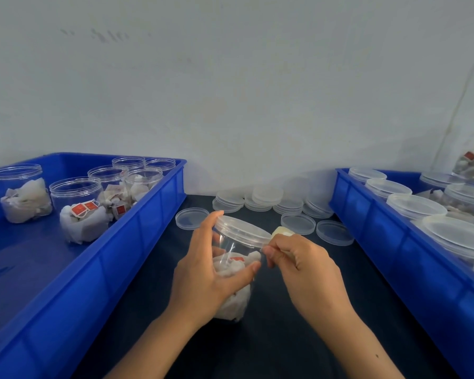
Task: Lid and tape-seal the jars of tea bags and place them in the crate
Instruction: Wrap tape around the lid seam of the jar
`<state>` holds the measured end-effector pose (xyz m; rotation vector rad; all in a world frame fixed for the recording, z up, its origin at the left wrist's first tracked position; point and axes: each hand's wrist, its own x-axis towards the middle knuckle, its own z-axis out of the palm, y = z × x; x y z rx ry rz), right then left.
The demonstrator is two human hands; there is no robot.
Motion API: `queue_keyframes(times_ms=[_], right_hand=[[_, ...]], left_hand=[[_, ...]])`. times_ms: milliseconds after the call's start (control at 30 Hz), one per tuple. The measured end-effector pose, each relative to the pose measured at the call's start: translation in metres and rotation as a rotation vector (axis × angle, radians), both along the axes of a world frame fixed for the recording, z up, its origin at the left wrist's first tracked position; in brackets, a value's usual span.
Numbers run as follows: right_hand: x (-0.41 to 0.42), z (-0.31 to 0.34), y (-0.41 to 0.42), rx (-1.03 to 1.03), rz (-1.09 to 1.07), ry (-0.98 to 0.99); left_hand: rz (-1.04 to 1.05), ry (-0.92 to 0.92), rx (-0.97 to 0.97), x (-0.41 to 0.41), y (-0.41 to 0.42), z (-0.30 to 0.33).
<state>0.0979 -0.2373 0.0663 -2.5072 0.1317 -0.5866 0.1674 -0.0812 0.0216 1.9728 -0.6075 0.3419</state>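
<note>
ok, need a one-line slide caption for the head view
Left hand grips a lidded jar of tea bags while right hand pinches tape at the lid, between two blue crates.

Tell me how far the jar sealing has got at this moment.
Done: several lidded jars sit in the right crate. In hand: the left hand grips a lidded jar while the right hand pinches tape at its lid, roll behind. Left: open jars wait in the left crate; spare lids lie behind.

The lidded clear jar of tea bags tilts above the dark table, held in hand.
</note>
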Motion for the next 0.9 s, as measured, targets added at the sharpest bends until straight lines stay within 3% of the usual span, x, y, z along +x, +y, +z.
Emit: queue_keyframes(times_ms=[233, 500, 700, 900], right_hand=[[-0.005, 0.005, 0.0, -0.028, -0.012, 0.098], [-0.009, 0.013, 0.011, -0.137, -0.038, 0.177], [-0.01, 0.012, 0.004, 0.004, -0.03, 0.2], [-0.003, -0.009, 0.012, 0.257, 0.088, 0.07]], left_hand=[[-0.146, 0.081, -0.096, -0.003, 0.003, 0.009], [0.02, 0.047, -0.252, -0.004, -0.008, 0.009], [0.07, -0.005, -0.182, -0.005, -0.011, 0.01], [0.114, 0.048, -0.238, 0.001, -0.006, 0.011]])
